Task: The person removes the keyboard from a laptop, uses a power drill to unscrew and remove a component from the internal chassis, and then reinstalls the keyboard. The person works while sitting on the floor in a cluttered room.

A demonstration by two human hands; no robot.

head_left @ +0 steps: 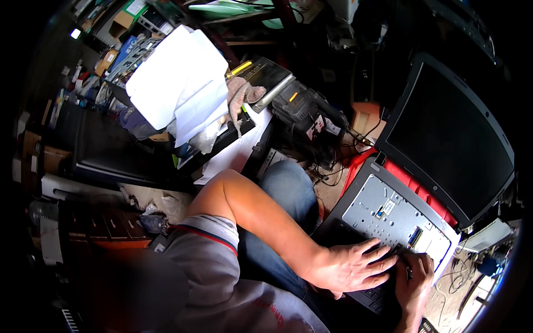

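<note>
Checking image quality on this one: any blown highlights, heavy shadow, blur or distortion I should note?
Head view: the white papers are close to blown out; head view: the laptop screen and upper background sink into near black; head view: left hand and right hand are well lit; head view: a dark patch at lower left is blurred, and the fisheye rim is black.

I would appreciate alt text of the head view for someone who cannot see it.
A person's left hand and right hand are at the dark keyboard of an opened laptop, its metal plate exposed near the dark screen. White papers lie farther left.
</note>
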